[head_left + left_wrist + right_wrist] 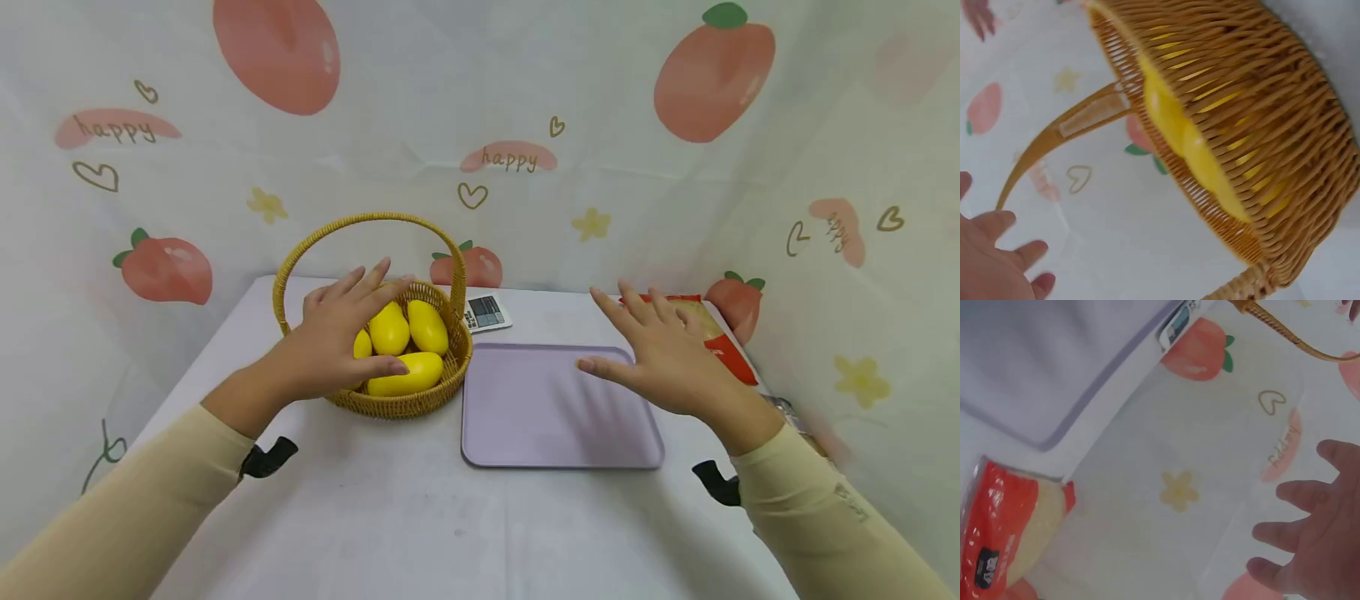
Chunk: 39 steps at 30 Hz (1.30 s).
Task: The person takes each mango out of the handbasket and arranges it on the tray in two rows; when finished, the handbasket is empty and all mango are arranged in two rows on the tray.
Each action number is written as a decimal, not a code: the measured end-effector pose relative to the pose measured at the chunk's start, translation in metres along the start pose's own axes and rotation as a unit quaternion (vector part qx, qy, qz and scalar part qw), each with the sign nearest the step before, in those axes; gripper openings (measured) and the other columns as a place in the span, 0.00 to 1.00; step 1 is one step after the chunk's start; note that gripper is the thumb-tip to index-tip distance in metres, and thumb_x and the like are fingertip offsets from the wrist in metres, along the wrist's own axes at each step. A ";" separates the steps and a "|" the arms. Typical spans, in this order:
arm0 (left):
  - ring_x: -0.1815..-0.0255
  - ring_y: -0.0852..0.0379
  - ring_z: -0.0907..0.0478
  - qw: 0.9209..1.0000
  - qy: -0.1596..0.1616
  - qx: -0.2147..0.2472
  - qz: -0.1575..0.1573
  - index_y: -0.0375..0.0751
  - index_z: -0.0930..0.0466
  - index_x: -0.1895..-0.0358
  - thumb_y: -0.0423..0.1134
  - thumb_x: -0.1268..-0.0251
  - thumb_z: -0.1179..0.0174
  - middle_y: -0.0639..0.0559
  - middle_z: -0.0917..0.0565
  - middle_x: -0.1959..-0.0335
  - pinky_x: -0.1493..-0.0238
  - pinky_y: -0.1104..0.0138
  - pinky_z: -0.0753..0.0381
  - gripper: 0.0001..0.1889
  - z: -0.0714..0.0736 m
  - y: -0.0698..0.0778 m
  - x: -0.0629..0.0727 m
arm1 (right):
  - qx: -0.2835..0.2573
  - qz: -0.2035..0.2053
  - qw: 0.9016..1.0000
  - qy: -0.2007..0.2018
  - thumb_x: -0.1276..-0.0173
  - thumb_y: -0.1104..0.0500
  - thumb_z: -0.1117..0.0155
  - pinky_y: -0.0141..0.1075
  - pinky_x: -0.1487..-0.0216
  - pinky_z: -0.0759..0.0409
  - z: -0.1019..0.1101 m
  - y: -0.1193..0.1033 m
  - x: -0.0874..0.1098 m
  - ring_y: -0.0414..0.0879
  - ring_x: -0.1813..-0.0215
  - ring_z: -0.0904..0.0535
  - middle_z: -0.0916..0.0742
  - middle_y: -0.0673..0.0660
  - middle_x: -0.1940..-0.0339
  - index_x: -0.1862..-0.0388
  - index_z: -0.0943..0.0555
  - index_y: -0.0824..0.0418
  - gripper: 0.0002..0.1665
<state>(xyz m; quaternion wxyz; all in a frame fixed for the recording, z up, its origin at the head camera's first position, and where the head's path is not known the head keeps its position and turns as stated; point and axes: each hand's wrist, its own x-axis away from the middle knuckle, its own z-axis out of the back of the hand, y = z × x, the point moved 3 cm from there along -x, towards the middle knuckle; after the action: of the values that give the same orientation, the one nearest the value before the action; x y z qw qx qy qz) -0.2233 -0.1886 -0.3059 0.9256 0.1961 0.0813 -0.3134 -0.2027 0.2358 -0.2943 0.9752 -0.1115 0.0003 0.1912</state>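
Observation:
My left hand (pixel 330 340) hovers with spread fingers in front of a wicker basket (pixel 397 407), holding nothing. Several yellow mangoes (pixel 427 327) lie in the basket, partly hidden behind that hand in the head view; the left wrist view shows yellow mangoes (pixel 1200 156) inside the woven wall. Above the right part of a pale purple tray (pixel 525 417) is my right hand (pixel 667 354), its fingers spread and nothing in it. The right wrist view shows this hand (pixel 1322 525) apart from the tray (pixel 1041 369).
A white device with a dark screen (pixel 486 312) lies behind the tray. At the back right is a red and clear food packet (pixel 723 346), partly behind my right hand. A patterned curtain (pixel 420 92) encloses the white table (pixel 420 525).

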 end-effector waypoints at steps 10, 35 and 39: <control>0.19 0.42 0.35 0.921 0.267 0.243 -0.143 0.37 0.32 0.18 0.80 0.36 0.38 0.44 0.27 0.20 0.23 0.52 0.44 0.57 0.045 0.001 0.024 | -0.072 0.026 0.996 0.038 0.21 0.28 0.40 0.80 0.26 0.57 0.009 -0.014 -0.012 0.73 0.13 0.56 0.49 0.62 0.09 0.06 0.55 0.44 0.58; 0.26 0.41 0.33 0.706 0.326 0.623 0.086 0.44 0.42 0.14 0.79 0.29 0.47 0.35 0.29 0.22 0.30 0.61 0.38 0.54 -0.076 -0.118 0.060 | -0.397 0.209 0.893 0.021 0.29 0.13 0.55 0.76 0.26 0.42 -0.019 -0.074 -0.045 0.61 0.15 0.43 0.39 0.56 0.11 0.07 0.50 0.50 0.65; 0.21 0.38 0.37 0.699 0.295 0.640 0.122 0.48 0.39 0.14 0.80 0.30 0.47 0.34 0.32 0.21 0.25 0.63 0.34 0.52 -0.099 -0.121 0.061 | -0.443 0.240 0.864 0.018 0.29 0.12 0.58 0.71 0.26 0.40 -0.023 -0.083 -0.053 0.59 0.17 0.39 0.37 0.57 0.12 0.07 0.50 0.54 0.67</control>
<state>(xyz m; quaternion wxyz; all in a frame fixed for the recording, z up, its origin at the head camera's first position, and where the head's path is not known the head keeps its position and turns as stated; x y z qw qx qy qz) -0.2517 -0.2688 -0.4500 0.5356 0.8319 0.1054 -0.1001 -0.2204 0.1361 -0.2962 0.7468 -0.5316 -0.0398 0.3976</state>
